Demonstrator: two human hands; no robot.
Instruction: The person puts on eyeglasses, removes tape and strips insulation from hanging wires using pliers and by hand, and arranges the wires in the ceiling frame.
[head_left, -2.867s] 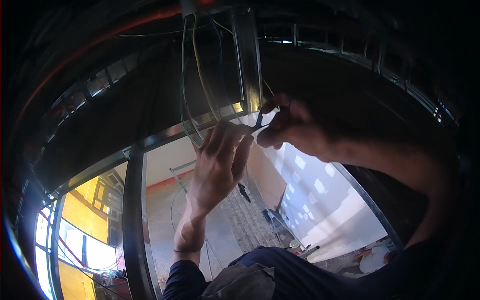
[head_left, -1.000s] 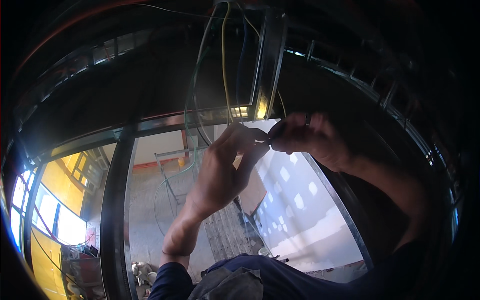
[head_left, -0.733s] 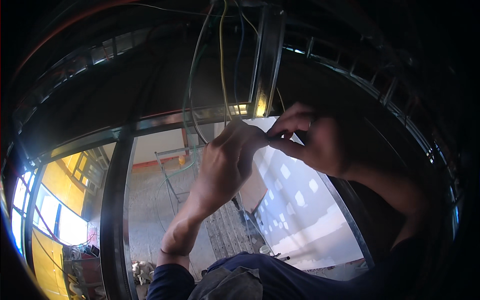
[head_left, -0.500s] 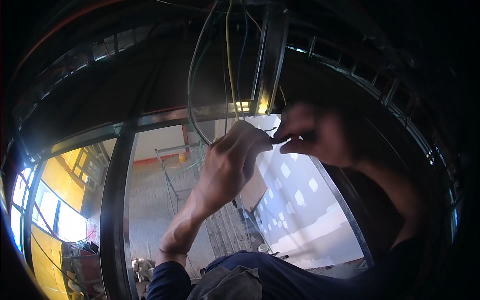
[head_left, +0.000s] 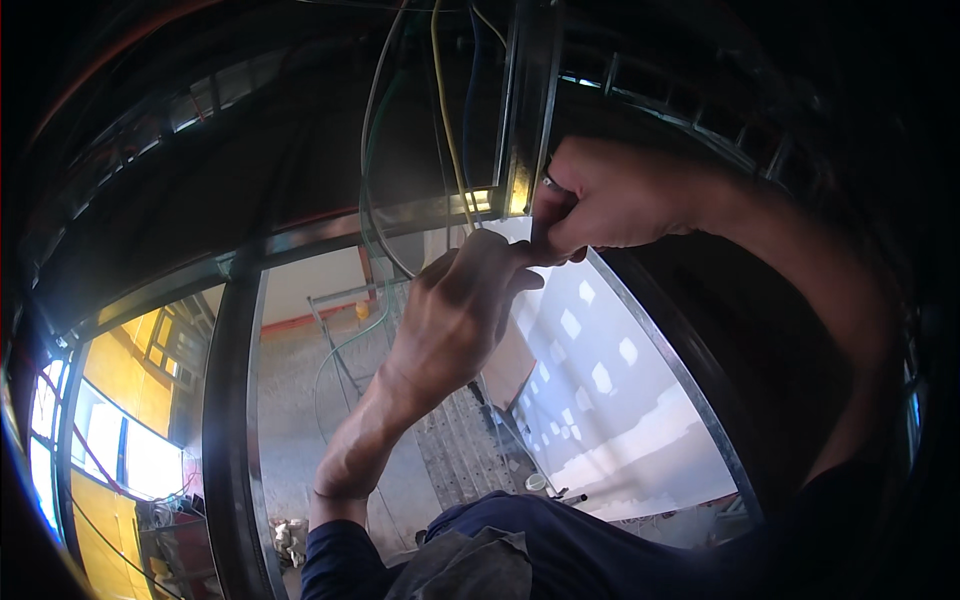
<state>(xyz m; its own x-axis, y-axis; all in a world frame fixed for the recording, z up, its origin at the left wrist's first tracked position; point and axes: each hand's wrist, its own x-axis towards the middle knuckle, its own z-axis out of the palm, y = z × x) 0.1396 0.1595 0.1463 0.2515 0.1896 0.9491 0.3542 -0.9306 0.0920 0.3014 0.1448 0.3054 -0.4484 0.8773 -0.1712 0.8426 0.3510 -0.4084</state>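
Several electrical wires hang from above, among them a yellow wire, a grey wire and a dark blue wire. Their lower ends run down to my left hand, whose closed fingers grip wires near the middle of the view. My right hand is closed too, its fingertips meeting those of my left. A small shiny bit shows at its curled fingers, but what they pinch is mostly hidden. Behind my right hand stands an upright metal stud.
A metal rail crosses in front, joined to a dark upright post. Below are a perforated plank, a metal frame and a patched white wall panel. A yellow wall with bright windows lies left.
My right hand has risen and turned inward over my left fingertips, its forearm now arching higher. The left hand keeps its grip. The view has shifted slightly, moving the wires left.
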